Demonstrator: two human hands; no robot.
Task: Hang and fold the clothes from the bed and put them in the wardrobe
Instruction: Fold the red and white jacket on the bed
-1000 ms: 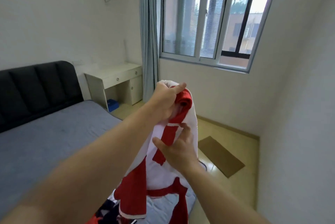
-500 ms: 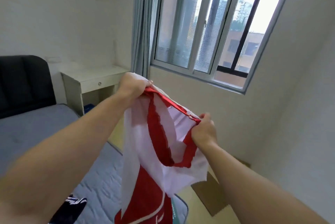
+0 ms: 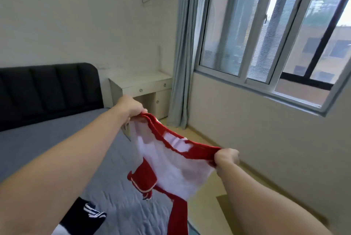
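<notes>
Both hands, left (image 3: 131, 108) and right (image 3: 226, 158), grip the garment (image 3: 171, 164) outstretched.

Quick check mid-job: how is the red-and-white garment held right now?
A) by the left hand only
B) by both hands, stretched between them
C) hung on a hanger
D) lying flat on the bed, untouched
B: the left hand and the right hand each grip the red top edge of the red-and-white garment, which is pulled taut between them.

Open air straight ahead — bed (image 3: 47, 145) low on the left, desk (image 3: 140, 80) and curtain (image 3: 182, 54) beyond, wall (image 3: 266, 130) right.
</notes>
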